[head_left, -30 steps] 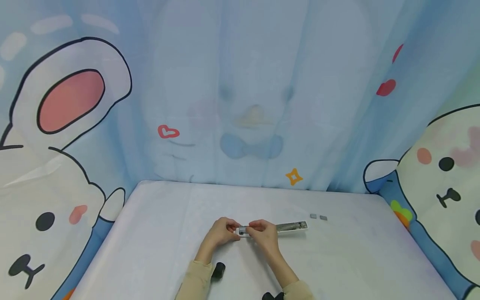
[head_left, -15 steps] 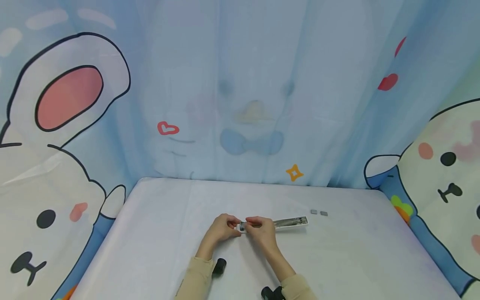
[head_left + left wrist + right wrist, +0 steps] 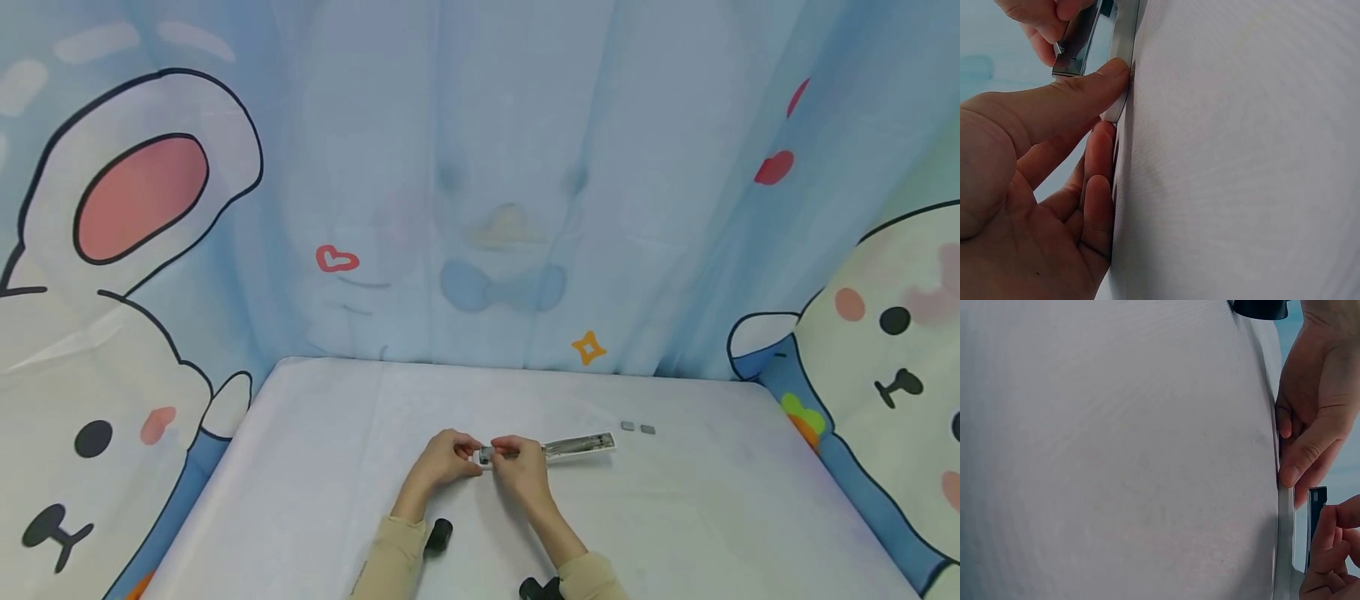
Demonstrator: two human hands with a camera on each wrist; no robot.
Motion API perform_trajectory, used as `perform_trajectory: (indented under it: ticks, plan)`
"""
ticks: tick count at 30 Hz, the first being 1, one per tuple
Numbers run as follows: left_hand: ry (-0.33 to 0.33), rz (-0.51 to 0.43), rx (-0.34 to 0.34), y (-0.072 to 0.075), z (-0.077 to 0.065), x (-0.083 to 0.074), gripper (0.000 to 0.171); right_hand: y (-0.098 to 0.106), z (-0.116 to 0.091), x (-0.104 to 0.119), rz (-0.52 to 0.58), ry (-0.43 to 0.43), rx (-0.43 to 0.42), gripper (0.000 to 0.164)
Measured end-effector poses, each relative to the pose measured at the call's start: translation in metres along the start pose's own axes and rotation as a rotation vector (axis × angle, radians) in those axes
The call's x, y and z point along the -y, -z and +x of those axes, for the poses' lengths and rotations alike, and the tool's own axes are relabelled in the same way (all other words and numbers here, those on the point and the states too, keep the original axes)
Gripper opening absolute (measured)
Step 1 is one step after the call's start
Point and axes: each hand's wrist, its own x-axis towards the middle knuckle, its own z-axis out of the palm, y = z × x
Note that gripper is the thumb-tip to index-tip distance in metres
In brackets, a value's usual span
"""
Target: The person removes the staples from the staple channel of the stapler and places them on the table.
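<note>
A long, narrow white stapler lies opened out across the table, its metallic inside showing on the right. My left hand pinches the left end of its base, thumb on the near side. Above the pale base stands the dark metal staple channel, held by the fingertips of my right hand. In the right wrist view the channel's squared end points toward my left hand, slightly apart from the base. My right fingers cover the middle of the stapler.
Two small grey blocks, like staple strips, lie beyond the stapler's right end. A white cloth covers the table. Black wrist-worn devices sit by both sleeves. A blue cartoon curtain hangs behind.
My right hand has shifted slightly left along the stapler, and a bit more of its right part shows. My left hand keeps its hold; the head view has tilted slightly.
</note>
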Motion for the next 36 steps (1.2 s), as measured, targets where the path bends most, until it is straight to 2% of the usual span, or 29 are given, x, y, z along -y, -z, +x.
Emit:
perform_trajectory:
  ticks: [9,19,30,36]
  plan:
    - [0.008,0.017,-0.005,-0.002,0.001,0.002,0.028,0.000,0.000,0.000,-0.037,0.015,-0.021,0.015]
    - [-0.002,-0.007,-0.009,-0.001,0.000,0.002,0.028,0.004,0.005,0.003,-0.124,0.082,0.045,0.016]
    - [-0.008,-0.009,-0.007,0.000,0.000,0.002,0.028,0.016,0.011,0.006,-0.087,0.124,0.110,0.019]
    - [-0.011,-0.021,-0.008,0.000,0.000,0.003,0.029,0.031,0.016,0.008,-0.073,0.063,0.125,0.017]
